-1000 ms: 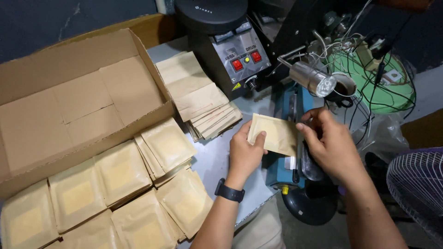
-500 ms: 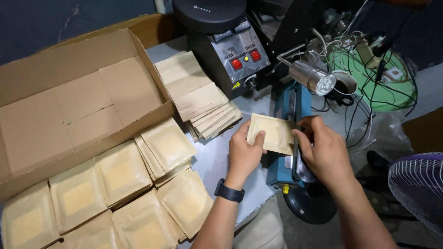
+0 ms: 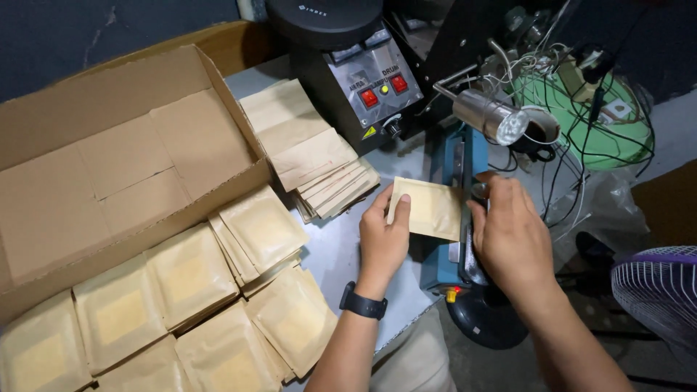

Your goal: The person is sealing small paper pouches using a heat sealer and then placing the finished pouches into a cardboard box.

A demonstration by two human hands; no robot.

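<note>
In the middle of the frame a flat tan paper pouch (image 3: 430, 209) is held level, its right edge laid into the blue heat sealer (image 3: 456, 218) that stands just right of centre. The left hand (image 3: 383, 236), with a dark watch (image 3: 362, 303) on its wrist, pinches the pouch's left edge between thumb and fingers. The right hand (image 3: 510, 232) rests curled on top of the sealer arm, fingers bent over it and touching the pouch's right end; whether the bar is fully pressed down I cannot tell.

As I read it, this one pouch is at its sealing stage and not yet laid aside. In the lower left of the frame a spread of filled pouches (image 3: 189, 305) lies in overlapping rows on the grey table (image 3: 341, 250), which looks like finished work. Just above centre, a fanned stack of flat empty pouches (image 3: 316, 156) waits beside the black control box with red switches (image 3: 356, 72), so a good many appear left to do. An open cardboard box (image 3: 109, 160) fills the upper left, with nothing in it that I can see. A green spool tangled in wires (image 3: 588, 116) sits upper right.
</note>
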